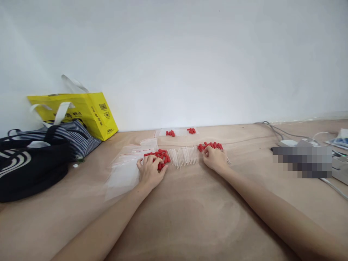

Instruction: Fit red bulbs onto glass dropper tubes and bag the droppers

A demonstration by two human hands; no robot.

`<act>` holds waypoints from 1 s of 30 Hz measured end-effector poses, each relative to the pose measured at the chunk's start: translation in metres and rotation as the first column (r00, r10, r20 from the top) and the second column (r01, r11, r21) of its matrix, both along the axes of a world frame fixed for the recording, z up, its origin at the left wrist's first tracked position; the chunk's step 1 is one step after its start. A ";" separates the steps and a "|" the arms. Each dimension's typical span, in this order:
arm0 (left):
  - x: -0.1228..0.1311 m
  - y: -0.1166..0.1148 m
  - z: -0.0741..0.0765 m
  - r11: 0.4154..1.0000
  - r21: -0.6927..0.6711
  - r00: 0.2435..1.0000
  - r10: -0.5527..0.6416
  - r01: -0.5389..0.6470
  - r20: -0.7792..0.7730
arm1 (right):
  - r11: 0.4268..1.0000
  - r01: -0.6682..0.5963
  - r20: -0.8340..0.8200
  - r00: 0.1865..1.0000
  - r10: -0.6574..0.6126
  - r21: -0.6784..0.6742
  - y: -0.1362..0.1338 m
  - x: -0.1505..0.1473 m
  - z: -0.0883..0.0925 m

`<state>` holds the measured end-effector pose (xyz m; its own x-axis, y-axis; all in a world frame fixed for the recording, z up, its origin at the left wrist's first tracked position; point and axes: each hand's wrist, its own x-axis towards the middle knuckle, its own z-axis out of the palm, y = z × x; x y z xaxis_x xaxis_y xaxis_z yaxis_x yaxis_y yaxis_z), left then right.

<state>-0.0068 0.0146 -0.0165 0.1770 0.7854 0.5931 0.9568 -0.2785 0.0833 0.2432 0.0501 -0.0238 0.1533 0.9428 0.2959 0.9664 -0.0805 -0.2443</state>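
My left hand (151,170) rests on a pile of small red bulb-shaped pieces (163,155), fingers bent but spread and thumb apart. Nothing shows in its grip. Between my hands lies a row of thin clear or whitish tubes (183,156), side by side on the table. My right hand (216,157) has its fingers curled together at a second group of red bulb-shaped pieces (213,145). Some of these seem to sit on thin pale stems that stick out beside the hand. What its fingertips pinch is hidden.
Clear zip bags (123,177) lie by my left hand. A filled clear bag (181,132) with red pieces lies near the wall. Yellow (94,116), striped (81,139) and black (32,170) bags stand left. Cables and white adapters (306,143) occupy the wooden table's (174,224) right side.
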 end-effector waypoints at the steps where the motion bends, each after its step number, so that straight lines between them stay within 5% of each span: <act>1: 0.000 0.000 0.000 1.000 0.005 1.000 0.004 -0.004 -0.008 | 1.000 0.001 0.004 1.000 -0.001 -0.002 0.000 -0.001 0.000; 7: 0.001 0.000 0.002 0.999 0.043 0.996 0.030 -0.027 -0.080 | 1.000 -0.024 0.036 0.999 0.024 0.008 0.002 -0.010 0.009; 14: 0.004 -0.003 0.010 0.992 0.125 0.978 0.014 0.013 -0.210 | 0.989 0.005 0.112 0.994 0.011 -0.149 0.014 -0.028 0.020; 19: 0.008 -0.014 0.014 0.980 0.186 0.990 -0.054 0.078 -0.129 | 0.984 0.016 0.078 0.997 -0.002 -0.177 0.019 -0.033 0.019; 25: 0.015 -0.027 0.009 0.917 -0.057 0.918 -0.394 0.395 0.041 | 0.981 0.035 0.029 0.999 -0.030 -0.188 0.020 -0.034 0.019; 30: 0.015 -0.027 0.009 0.875 -0.193 0.896 -0.438 0.444 0.077 | 0.985 0.002 -0.004 1.000 -0.003 -0.174 0.017 -0.030 0.020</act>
